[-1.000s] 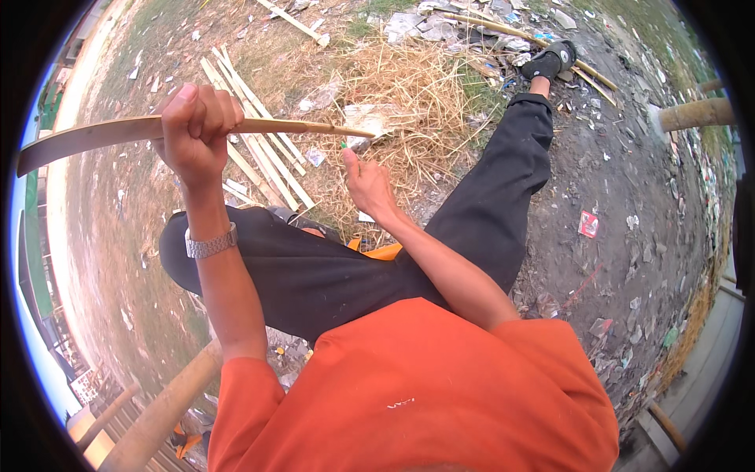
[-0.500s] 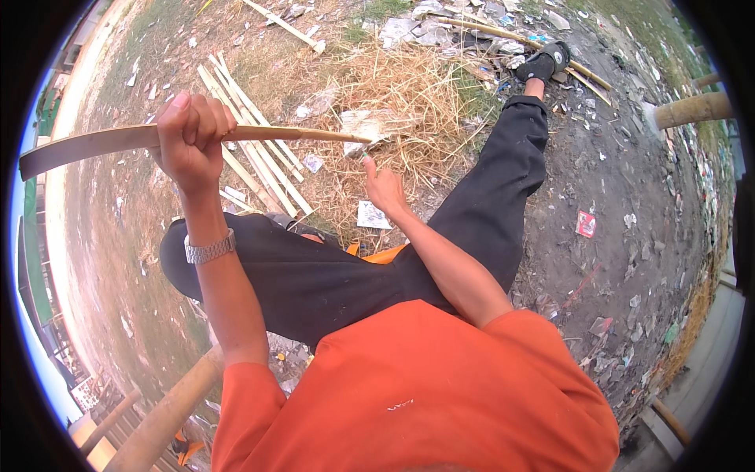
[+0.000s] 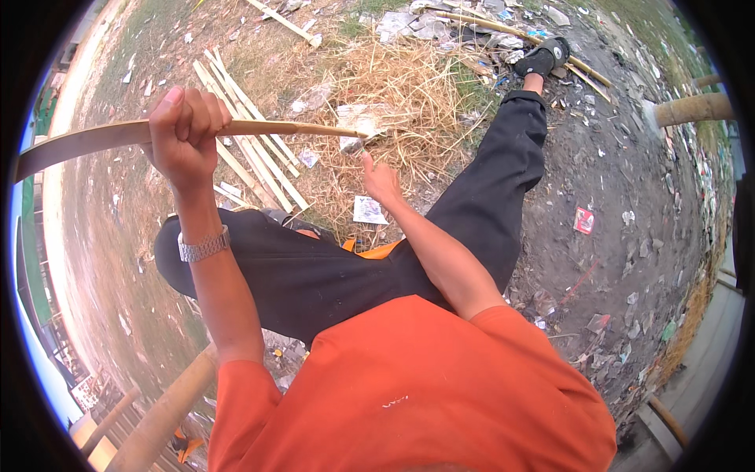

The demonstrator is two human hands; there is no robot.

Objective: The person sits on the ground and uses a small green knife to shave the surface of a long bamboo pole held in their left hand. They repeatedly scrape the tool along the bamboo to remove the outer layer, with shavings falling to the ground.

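My left hand (image 3: 187,135) is wrapped round a long split bamboo strip (image 3: 259,127), raised at the left with a metal watch on the wrist. The strip's broad end bends away to the far left, and its narrow end comes near my right hand (image 3: 381,179). The right fingers curl in and the thumb points up towards the strip's tip. A small greyish shape (image 3: 351,144) sits just beyond that thumb; whether it is a blade or litter is unclear. What the right palm holds, if anything, is hidden.
Several pale bamboo strips (image 3: 255,141) lie behind the left hand. A heap of straw-like shavings (image 3: 417,94) spreads beyond the right hand. My outstretched leg (image 3: 503,173) in black trousers is at the right. Bamboo poles (image 3: 696,108) stand at the far right, another pole (image 3: 169,409) at the lower left.
My left hand and the bamboo strip have shifted slightly left and up. My right hand has moved slightly with them, staying below the strip's narrow end.
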